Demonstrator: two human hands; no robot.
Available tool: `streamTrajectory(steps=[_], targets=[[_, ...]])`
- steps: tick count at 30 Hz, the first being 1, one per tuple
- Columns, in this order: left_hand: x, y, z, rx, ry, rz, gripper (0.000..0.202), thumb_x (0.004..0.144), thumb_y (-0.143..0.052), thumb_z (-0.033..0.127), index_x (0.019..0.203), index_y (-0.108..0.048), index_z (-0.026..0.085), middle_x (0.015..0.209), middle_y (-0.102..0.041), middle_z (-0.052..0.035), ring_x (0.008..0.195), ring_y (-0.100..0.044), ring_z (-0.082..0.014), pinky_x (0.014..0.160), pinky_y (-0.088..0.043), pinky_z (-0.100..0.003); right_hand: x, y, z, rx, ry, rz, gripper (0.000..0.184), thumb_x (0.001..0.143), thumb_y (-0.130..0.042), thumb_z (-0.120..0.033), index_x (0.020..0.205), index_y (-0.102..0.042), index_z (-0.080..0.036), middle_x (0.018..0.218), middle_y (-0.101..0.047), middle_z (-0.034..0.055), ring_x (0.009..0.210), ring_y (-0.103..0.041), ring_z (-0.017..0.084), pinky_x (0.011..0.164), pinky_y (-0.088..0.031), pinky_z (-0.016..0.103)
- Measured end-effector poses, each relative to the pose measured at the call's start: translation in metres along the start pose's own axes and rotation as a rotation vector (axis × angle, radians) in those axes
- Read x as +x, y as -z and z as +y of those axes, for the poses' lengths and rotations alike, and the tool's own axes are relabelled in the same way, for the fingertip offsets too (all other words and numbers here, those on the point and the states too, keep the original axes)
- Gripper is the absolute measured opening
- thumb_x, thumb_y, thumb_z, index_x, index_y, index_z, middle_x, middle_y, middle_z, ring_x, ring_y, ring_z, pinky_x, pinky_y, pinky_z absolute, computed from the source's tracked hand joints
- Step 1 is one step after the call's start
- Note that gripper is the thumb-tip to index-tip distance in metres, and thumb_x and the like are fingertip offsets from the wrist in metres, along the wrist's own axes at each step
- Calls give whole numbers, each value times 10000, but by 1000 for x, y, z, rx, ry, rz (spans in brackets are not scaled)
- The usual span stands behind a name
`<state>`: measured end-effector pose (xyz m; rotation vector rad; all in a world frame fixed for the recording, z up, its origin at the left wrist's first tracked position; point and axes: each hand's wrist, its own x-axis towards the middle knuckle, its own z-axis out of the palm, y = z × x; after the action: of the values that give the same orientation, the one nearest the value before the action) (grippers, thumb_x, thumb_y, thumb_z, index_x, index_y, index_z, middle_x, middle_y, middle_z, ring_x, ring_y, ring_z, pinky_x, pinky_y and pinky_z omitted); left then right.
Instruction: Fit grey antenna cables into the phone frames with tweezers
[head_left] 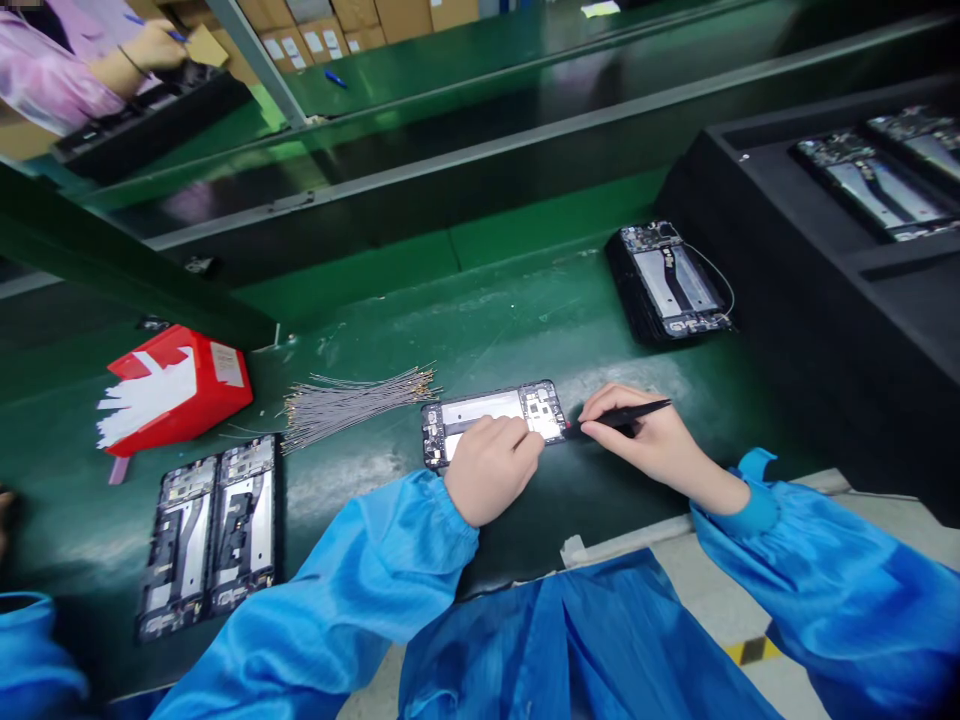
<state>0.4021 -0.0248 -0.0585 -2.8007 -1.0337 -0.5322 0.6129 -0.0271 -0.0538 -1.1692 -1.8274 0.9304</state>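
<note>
An opened phone (484,407) lies flat on the green bench in front of me, its circuit board and metal midframe exposed. My left hand (493,470) rests over its near edge with the fingers curled, gripping it and hiding part of the frame. Pinched in my right hand (651,440) is a pair of black tweezers (636,411). Their tips touch or nearly touch the phone's right end, beside a tiny red spot. Just left of the phone lies a bundle of thin grey cables (356,405) with small metal ends.
Two more opened phones (247,530) lie at the left, below a red box (214,385) of white strips. A stack of phones (667,280) stands back right, near a black foam tray (787,250). Across the bench, another person's hand (157,45) holds a pen.
</note>
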Motion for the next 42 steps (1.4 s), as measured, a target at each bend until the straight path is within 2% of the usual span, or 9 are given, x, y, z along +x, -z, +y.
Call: streamTrajectory(steps=[23, 32, 42], targets=[[0, 2, 1, 17, -63, 8, 200, 845, -455, 160, 655, -517, 166, 618, -448, -8, 608, -391, -138, 577, -253, -284, 2, 0, -3, -13, 10, -28, 60, 789, -584, -215, 751, -575, -170, 761, -583, 30, 713, -551, 141, 654, -441, 277], [0, 2, 1, 16, -53, -10, 214, 849, -445, 164, 644, -506, 166, 612, -439, -8, 610, -395, -137, 582, -252, -286, -3, -4, -2, -11, 135, -77, 34, 807, -543, -155, 794, -547, -186, 799, -562, 31, 741, -536, 142, 651, -443, 282], [1, 2, 1, 7, -48, -17, 204, 846, -449, 165, 650, -509, 170, 615, -437, -6, 604, -380, -139, 576, -245, -288, -1, -2, -3, 35, 77, -51, 44, 791, -566, -142, 785, -558, -185, 801, -569, 25, 746, -544, 139, 671, -443, 283]])
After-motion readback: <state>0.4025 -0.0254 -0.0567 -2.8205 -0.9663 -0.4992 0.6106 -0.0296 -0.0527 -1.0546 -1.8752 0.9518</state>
